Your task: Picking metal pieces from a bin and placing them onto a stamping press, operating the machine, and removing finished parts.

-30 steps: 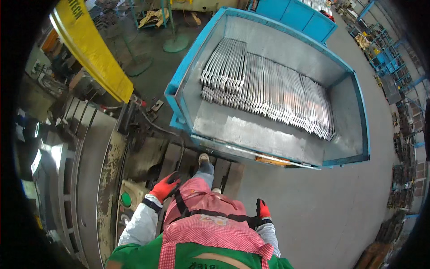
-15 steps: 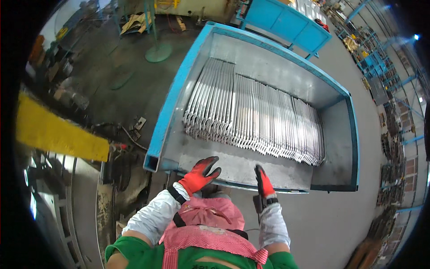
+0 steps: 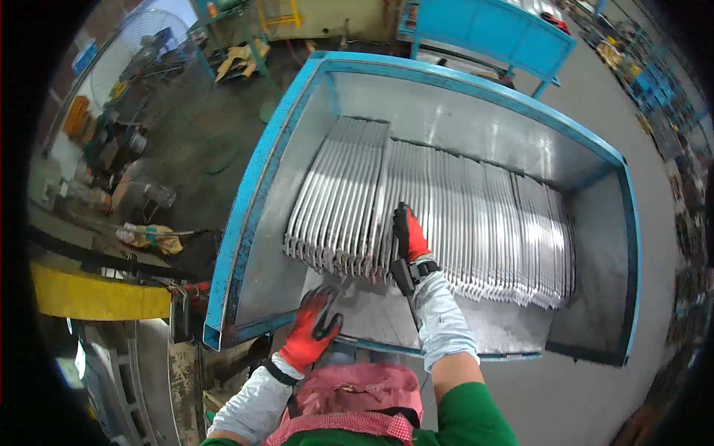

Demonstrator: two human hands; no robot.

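Observation:
Rows of bent silvery metal bars lie packed side by side in a blue-framed metal bin, their hooked ends toward me. My right hand, in a red and black glove, reaches over the bars, its fingertips stretched out at their left-middle part. Whether it presses on them I cannot tell. Over the near left part of the bin floor is my left hand, gloved alike, with fingers apart and nothing in it. It is close to the hooked ends of the left group of bars.
The bin's low front edge runs just before me. A yellow beam and machine parts stand at the left. Behind the bin is another blue bin. Grey floor stretches along the right side.
My right hand has moved forward and left, from the bin's front edge to over the bars. My left hand has shifted slightly left relative to my body. The view has tilted and moved closer.

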